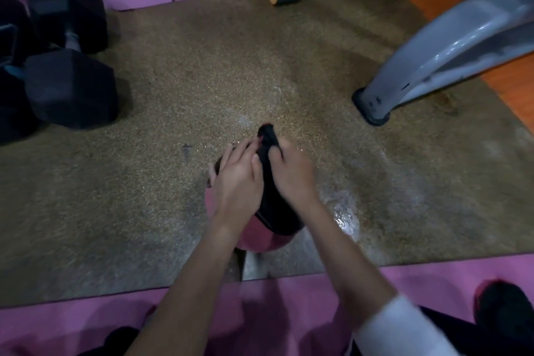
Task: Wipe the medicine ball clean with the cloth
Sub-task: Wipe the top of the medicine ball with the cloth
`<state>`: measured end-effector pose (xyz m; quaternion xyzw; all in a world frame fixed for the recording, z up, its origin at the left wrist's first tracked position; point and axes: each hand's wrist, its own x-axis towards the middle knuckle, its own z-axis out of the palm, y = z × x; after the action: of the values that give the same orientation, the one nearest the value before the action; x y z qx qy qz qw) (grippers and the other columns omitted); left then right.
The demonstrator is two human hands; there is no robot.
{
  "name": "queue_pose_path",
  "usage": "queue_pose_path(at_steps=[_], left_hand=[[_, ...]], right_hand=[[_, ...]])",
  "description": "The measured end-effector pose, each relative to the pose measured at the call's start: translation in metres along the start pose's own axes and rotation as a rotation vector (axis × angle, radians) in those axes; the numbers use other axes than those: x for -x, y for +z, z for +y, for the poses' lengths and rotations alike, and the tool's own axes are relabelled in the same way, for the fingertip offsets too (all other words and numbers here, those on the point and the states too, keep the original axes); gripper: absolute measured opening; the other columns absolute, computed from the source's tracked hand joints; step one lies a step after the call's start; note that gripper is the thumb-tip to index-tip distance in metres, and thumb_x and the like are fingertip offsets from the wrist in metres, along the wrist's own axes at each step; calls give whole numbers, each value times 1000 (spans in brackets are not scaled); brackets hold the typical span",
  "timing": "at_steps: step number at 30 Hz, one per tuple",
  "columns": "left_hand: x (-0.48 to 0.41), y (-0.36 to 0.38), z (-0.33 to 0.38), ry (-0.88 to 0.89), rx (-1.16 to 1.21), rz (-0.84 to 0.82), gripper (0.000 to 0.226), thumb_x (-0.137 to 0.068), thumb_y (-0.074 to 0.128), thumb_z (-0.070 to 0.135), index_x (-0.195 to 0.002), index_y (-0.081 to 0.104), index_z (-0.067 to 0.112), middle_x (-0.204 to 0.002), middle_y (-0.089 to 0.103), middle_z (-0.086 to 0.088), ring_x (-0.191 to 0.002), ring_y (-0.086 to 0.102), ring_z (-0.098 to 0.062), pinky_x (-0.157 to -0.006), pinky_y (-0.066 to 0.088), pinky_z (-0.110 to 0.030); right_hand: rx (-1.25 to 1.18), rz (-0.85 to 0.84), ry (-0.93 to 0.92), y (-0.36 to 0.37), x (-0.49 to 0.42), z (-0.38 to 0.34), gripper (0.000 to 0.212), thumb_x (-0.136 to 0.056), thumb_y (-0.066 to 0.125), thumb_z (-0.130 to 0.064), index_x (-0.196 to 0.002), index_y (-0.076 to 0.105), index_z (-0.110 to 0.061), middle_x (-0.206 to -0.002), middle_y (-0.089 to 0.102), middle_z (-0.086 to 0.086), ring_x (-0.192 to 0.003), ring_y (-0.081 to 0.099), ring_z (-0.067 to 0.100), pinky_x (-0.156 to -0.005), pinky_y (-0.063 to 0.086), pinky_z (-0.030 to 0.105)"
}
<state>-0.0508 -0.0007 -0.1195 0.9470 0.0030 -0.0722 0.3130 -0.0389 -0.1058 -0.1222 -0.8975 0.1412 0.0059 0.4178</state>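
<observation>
Both hands are on this one, sharing a single rag. The person is crouched at the near edge of the speckled brown rubber floor mat (pixel 173 95). The round pink-and-black medicine ball (pixel 254 235) sits on the mat just in from that edge, roughly midway along it. A dark black cloth (pixel 268 141) is draped over the top of the ball, and its far end pokes up in a small bunch between the hands.

The left hand (pixel 237 179) lies across the ball's left shoulder, fingers curled, thumb and fingertips pinching the cloth's edge. The right hand (pixel 291 173) has its fingers wrapped tight round the bunched end. My guess is that two grips keep the cloth stretched against the curve, while the left palm's weight stops the ball rolling away. It's too dark to tell where the cloth ends and the ball's black panel starts.

I'd call it mid-wipe, since only the top is covered and the underside isn't reachable yet. A shiny wet patch (pixel 344 217) sits on the mat just right of the ball. The black hex dumbbells (pixel 69 66) at the left edge and the grey metal machine leg (pixel 433 66) at the right edge are both well apart from it.
</observation>
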Motion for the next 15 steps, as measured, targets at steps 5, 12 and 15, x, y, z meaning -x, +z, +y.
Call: queue_pose_path(at_steps=[5, 12, 15], left_hand=[[-24, 4, -8, 73, -7, -46, 61, -95, 14, 47, -143, 49, 36, -151, 47, 11, -145, 35, -15, -119, 24, -50], [-18, 10, -8, -61, 65, 54, 65, -90, 9, 52, -138, 51, 39, -147, 50, 16, -140, 40, -14, -115, 30, -52], [-18, 12, -18, -71, 127, 81, 67, -90, 8, 52, -137, 55, 37, -145, 53, 16, -140, 41, -13, -115, 31, -53]], right_hand=[[-55, 84, -134, -1, 31, 10, 38, -95, 32, -25, -115, 60, -10, -112, 65, 6, -106, 59, 26, -87, 43, 35], [25, 66, -27, 6, 13, 4, 32, -96, 35, -23, -110, 60, -10, -112, 65, 10, -107, 58, 29, -87, 44, 36], [-31, 84, -165, 8, 83, 4, 48, -99, 27, -30, -141, 46, -18, -150, 43, -1, -144, 30, 16, -120, 19, 35]])
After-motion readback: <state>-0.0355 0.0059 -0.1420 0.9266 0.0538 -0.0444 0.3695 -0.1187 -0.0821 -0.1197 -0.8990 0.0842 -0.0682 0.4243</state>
